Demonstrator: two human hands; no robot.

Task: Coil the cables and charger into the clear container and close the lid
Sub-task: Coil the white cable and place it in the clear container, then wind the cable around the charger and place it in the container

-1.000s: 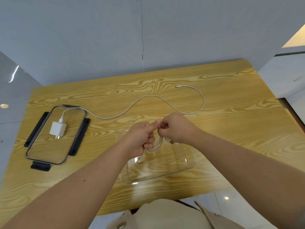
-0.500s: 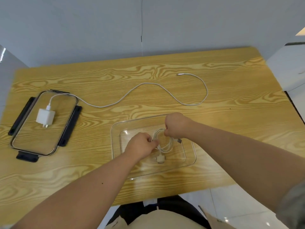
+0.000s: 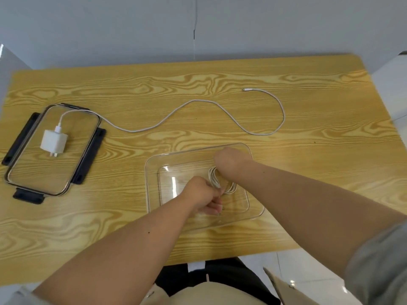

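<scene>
A clear container (image 3: 152,172) sits on the wooden table near the front edge. Inside it lies a coiled white cable (image 3: 213,176). My left hand (image 3: 202,195) and my right hand (image 3: 230,162) are both down in the container, fingers closed on that coil. At the far left lies the clear lid (image 3: 44,172) with black clips, and a white charger (image 3: 54,143) rests on it. A long white cable (image 3: 198,102) runs from the charger across the table to the right, uncoiled.
The wooden table (image 3: 330,150) ends at a grey wall behind and a front edge close to my body. White floor shows at the right and below.
Both hands have come down from above the container into it, carrying the coiled cable to its bottom. The camera has tilted further down.
</scene>
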